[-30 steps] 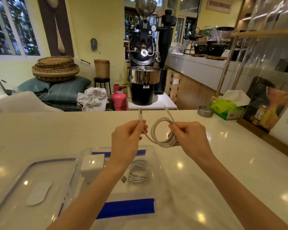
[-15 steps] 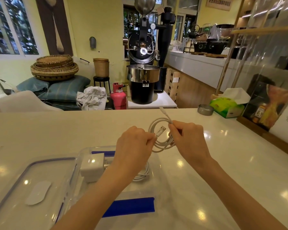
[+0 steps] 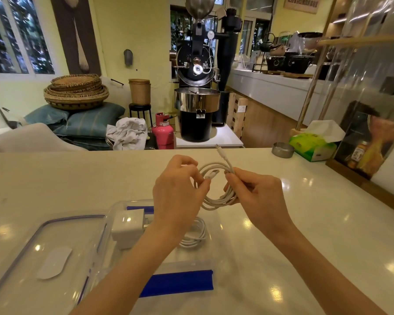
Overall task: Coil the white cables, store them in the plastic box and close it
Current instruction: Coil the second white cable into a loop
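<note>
At far left, a clear plastic lid (image 3: 32,258) with a dark seal line lies flat on the pale countertop (image 3: 316,246), a white oval label at its centre. Just to its right stands the open clear plastic box (image 3: 216,226), with blue clip bars at its far and near edges. Inside the box, a white power adapter (image 3: 127,226) sits at the left, and a coiled white cable (image 3: 195,235) lies beside it, partly hidden by the left forearm.

Above the box, the left hand (image 3: 180,192) is curled, its thumb and fingertips pinched on one plug end of a second white cable (image 3: 216,201), which is held off the counter as a loose coil of several turns. That plug points into the middle of the coil. To the right, the right hand (image 3: 257,196) grips the coil's right side between thumb and bent fingers; the cable's other end, with its connector, sticks up and away from this hand. The two hands are close together, joined only by the cable.

Farther right, near the counter's back edge, rest a small round metal dish (image 3: 282,150) and a green tissue box (image 3: 312,147) with a white tissue standing out of it.
</note>
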### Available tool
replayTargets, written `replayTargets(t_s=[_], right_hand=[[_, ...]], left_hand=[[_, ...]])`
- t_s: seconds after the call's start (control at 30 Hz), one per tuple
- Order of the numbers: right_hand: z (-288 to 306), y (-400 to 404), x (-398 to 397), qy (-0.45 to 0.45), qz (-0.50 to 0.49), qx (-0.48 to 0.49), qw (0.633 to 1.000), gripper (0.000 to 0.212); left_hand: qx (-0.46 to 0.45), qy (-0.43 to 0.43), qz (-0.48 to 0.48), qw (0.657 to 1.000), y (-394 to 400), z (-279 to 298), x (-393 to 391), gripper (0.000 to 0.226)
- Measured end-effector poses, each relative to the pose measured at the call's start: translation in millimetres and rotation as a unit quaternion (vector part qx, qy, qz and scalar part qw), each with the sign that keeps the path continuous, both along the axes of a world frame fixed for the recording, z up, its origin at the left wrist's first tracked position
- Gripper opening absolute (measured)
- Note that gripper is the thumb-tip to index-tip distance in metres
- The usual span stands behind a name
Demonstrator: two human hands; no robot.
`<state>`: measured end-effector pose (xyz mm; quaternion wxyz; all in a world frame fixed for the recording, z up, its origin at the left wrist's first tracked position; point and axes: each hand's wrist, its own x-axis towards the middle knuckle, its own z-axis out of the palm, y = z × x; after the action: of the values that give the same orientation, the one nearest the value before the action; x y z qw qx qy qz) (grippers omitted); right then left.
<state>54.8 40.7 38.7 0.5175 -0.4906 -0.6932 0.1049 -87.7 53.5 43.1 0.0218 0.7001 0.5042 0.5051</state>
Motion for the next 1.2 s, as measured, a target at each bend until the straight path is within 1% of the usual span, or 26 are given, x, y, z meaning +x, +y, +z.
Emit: replayTargets(t_s=[0.07,0.13,0.23,0.3,0.33,0.37,0.47,0.53,0.6,0.63,0.67,0.7,0.83,0.87,1.0,1.07,1.13,1.2], right_hand=[[3.1,-1.8,0.1,0.035,0.022,-0.018,0.999,0.016],[6.5,-3.6,0.6,0.062,0.037,-0.035,0.997,0.014],[11.6,-5.4,2.1,0.088,0.054,-0.058,0.993,0.013],[13.2,-6.0,2.5,0.087,0.058,-0.071,0.992,0.013],[13.6,-6.4,2.5,0.092,0.059,-0.079,0.991,0.014],[14.1,-6.7,2.6,0.100,0.061,-0.085,0.989,0.015],[16.3,-7.9,2.5,0.118,0.072,-0.099,0.985,0.020],[17.8,-8.4,2.4,0.133,0.080,-0.112,0.981,0.024],[18.2,-8.7,2.3,0.143,0.078,-0.125,0.979,0.026],[18.0,-8.8,2.3,0.143,0.077,-0.132,0.978,0.026],[17.9,-9.1,2.4,0.141,0.078,-0.138,0.977,0.025],[17.8,-9.2,2.5,0.140,0.079,-0.146,0.976,0.024],[18.3,-10.7,3.7,0.148,0.084,-0.187,0.968,0.022],[18.6,-11.4,4.0,0.151,0.085,-0.192,0.966,0.021],[20.3,-13.0,5.9,0.163,0.090,-0.204,0.961,0.019],[20.5,-13.0,6.2,0.171,0.093,-0.214,0.957,0.018],[20.0,-13.6,7.3,0.185,0.102,-0.227,0.951,0.016],[20.0,-13.9,9.4,0.206,0.103,-0.234,0.945,0.015]], left_hand=[[0.006,-0.050,-0.032,0.998,-0.2,0.4,1.0,0.023],[-0.031,-0.106,-0.052,0.993,-2.7,3.3,1.4,0.030],[-0.137,-0.164,-0.106,0.971,-1.9,6.5,0.6,0.022],[-0.202,-0.193,-0.160,0.947,-0.6,9.5,-1.3,0.011],[-0.234,-0.216,-0.183,0.930,-0.5,11.5,-2.6,0.007],[-0.267,-0.246,-0.201,0.910,-0.5,13.2,-4.0,0.007],[-0.357,-0.338,-0.261,0.831,0.3,17.4,-8.7,0.016],[-0.394,-0.382,-0.307,0.777,0.7,20.2,-11.9,0.018],[-0.422,-0.436,-0.338,0.720,0.9,22.1,-13.2,0.025],[-0.428,-0.461,-0.343,0.697,1.6,22.1,-13.1,0.027],[-0.431,-0.480,-0.343,0.683,2.2,21.6,-12.7,0.029],[-0.430,-0.491,-0.338,0.679,2.7,20.6,-12.2,0.029],[-0.418,-0.514,-0.307,0.682,4.3,16.5,-11.0,0.021],[-0.412,-0.518,-0.299,0.687,5.1,15.8,-11.4,0.019],[-0.369,-0.519,-0.258,0.727,7.8,11.7,-11.9,0.014],[-0.350,-0.508,-0.233,0.751,5.0,12.1,-11.6,0.015],[-0.308,-0.484,-0.193,0.796,1.1,13.0,-10.7,0.019],[-0.236,-0.458,-0.156,0.843,-1.0,13.1,-8.5,0.032]])
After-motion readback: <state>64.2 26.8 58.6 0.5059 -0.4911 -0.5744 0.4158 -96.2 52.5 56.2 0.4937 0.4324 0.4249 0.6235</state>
